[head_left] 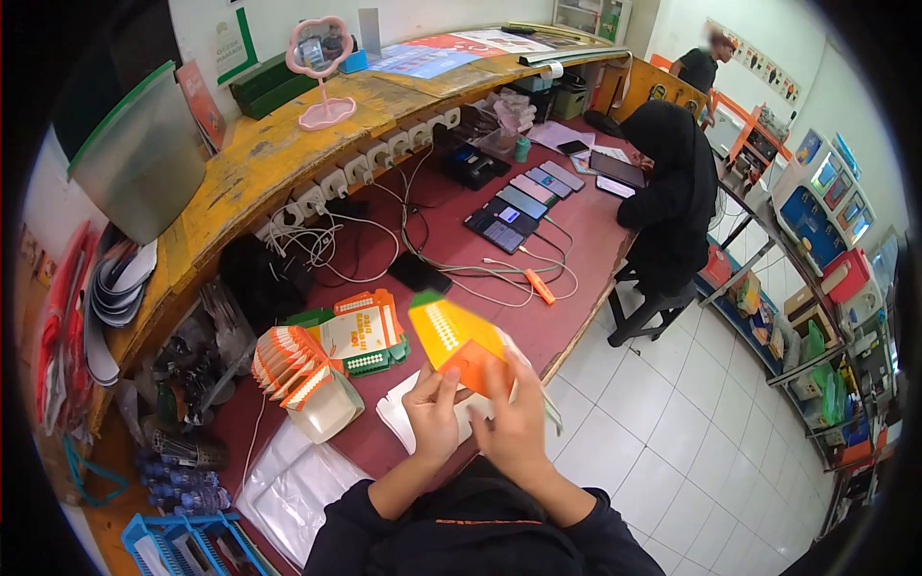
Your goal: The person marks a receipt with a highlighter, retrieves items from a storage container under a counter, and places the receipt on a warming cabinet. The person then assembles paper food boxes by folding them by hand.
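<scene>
Between my two hands is a yellow-and-orange paper card (447,331) with a green corner and a row of white marks, its orange part folded over the yellow. My left hand (434,415) pinches its lower edge, thumb on top. My right hand (517,415) has its fingers at the orange fold; they are slightly blurred. White paper sheets (396,415) lie on the red desk below my hands. To the left are a printed orange, white and green card stack (363,336) and a clear plastic container (327,408) holding fanned orange-and-white cards (286,365).
Several phones (501,223) lie in a row on the red desk (461,278), with white cables (336,226) and an orange marker-like item (540,286). A person in black (667,192) sits at the far end. Clear plastic bags (293,490) and a blue basket (182,538) sit lower left.
</scene>
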{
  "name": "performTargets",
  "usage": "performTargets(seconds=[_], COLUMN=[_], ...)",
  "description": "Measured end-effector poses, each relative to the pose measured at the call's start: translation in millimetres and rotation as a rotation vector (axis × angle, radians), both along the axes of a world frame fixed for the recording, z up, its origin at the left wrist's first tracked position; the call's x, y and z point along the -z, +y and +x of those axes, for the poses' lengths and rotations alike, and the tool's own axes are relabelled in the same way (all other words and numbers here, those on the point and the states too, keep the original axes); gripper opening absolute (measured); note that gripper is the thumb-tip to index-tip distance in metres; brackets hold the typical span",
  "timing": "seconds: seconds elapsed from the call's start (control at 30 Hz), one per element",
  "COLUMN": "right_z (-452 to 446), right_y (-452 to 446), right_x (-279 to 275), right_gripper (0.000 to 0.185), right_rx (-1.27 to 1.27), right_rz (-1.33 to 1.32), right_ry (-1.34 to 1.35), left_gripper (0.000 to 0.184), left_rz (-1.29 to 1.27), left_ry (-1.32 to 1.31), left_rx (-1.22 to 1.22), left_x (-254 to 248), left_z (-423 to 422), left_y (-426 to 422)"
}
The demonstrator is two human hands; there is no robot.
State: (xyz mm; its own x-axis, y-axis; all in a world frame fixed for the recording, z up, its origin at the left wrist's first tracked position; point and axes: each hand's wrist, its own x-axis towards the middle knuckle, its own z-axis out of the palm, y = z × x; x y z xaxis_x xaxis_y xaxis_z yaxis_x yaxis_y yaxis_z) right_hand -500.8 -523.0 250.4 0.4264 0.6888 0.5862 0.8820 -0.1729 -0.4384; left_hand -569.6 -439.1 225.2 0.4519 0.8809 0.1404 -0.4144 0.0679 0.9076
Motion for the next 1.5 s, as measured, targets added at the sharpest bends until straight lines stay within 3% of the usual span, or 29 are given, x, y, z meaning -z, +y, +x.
performTargets(seconds=[0.03, 0.07, 0.1, 0.17, 0.2, 0.23, 0.27, 0.3, 0.37, 0.4, 0.47, 0.53, 0.57, 0.6, 0.63, 0.7, 0.77, 0.87, 1.27, 1.33, 1.47, 1.5], right_z=[5.9, 14.6, 23.5, 38.6, 42.3, 42.1, 41.2, 40.4, 40.4, 40.4, 37.4, 37.8, 40.1, 41.7, 41.0, 37.0, 35.3, 40.5, 31.2, 30.4, 28.3, 29.3], right_y=[-0.5, -3.9, -7.6, -10.7, -4.9, -5.4, -6.4, -6.9, -10.6, -12.3, -12.8, -12.8, -12.2, -11.3, -10.2, -7.5, -7.6, -8.6, -16.5, -18.5, -22.1, -21.7], right_x=[0.6, -3.2, 1.2, 16.7, 15.1, 14.8, 14.4, 13.6, 8.3, 6.1, 4.9, 5.7, 6.4, 6.7, 4.3, -1.5, 1.7, -1.6, -11.5, -17.5, -10.0, -9.2], right_gripper=[0.059, 0.048, 0.048, 0.03, 0.012, 0.012, 0.009, 0.007, 0.007, 0.007, 0.006, 0.006, 0.005, 0.006, 0.006, 0.012, 0.015, 0.015, 0.016, 0.023, 0.032, 0.043], right_rx=[0.077, 0.142, 0.14, 0.111, 0.119, 0.12, 0.066, 0.008, -0.04, -0.082, -0.079, -0.078, -0.082, -0.086, -0.086, -0.116, -0.126, -0.185, -0.229, -0.327, -0.399, -0.41], right_rz=[0.066, 0.068, 0.066, 0.088, 0.235, 0.235, 0.24, 0.242, 0.191, 0.138, 0.183, 0.228, 0.245, 0.26, 0.258, 0.201, 0.142, 0.102, -0.028, 0.018, 0.026, -0.043], right_ry=[0.082, 0.038, 0.038, 0.168, 0.161, 0.16, 0.413, 0.664, 0.82, 0.976, 0.95, 0.922, 0.696, 0.47, 0.471, 0.227, 0.288, 0.342, 0.191, 0.329, 0.364, 0.275], left_gripper=[0.02, 0.02, 0.021, 0.023, 0.03, 0.038, 0.057, 0.049, 0.052, 0.052, 0.04, 0.031, 0.022, 0.007, 0.007, 0.006, 0.011, 0.021, 0.022, 0.02, 0.013, 0.013], left_rz=[-0.124, -0.125, -0.062, 0.001, 0.309, 0.617, 0.77, 1.029, 1.107, 1.106, 1.07, 1.001, 0.934, 0.663, 0.661, 0.064, 0.195, 0.047, 0.22, 0.173, 0.21, 0.212], left_ry=[-0.032, -0.034, -0.052, -0.067, 0.068, 0.205, 0.334, 0.404, 0.362, 0.363, 0.328, 0.319, 0.308, 0.322, 0.324, 0.178, 0.233, 0.163, 0.239, 0.174, 0.036, 0.036], left_rx=[-0.008, -0.01, 0.027, 0.07, 0.111, 0.149, 0.141, 0.043, 0.016, 0.016, -0.153, -0.126, -0.102, -0.064, -0.064, 0.212, 0.232, 0.44, 0.276, 0.239, 0.165, 0.166], left_x=[-2.1, -0.3, 4.2, 13.1, 17.2, 19.6, 20.2, -3.7, 13.7, 18.0, 24.4, 28.3, 28.7, 12.2, 14.2, 18.6, 12.2, 14.8, 26.5, 24.1, 11.8, 16.4], left_z=[1.0, 0.9, 0.1, -0.1, 1.3, 1.2, 0.6, 7.1, 8.2, 7.5, 4.0, 1.1, 1.0, 1.6, 0.7, -2.3, -7.1, -12.7, -15.1, -13.6, -12.6, -11.6], left_y=[0.3, 1.7, 3.7, 5.0, 5.5, 4.9, 3.2, 3.5, 3.4, 3.5, 4.5, 9.7, 11.7, 7.6, 7.4, 7.8, 8.0, 5.5, 2.0, 2.7, 1.1, 1.3])
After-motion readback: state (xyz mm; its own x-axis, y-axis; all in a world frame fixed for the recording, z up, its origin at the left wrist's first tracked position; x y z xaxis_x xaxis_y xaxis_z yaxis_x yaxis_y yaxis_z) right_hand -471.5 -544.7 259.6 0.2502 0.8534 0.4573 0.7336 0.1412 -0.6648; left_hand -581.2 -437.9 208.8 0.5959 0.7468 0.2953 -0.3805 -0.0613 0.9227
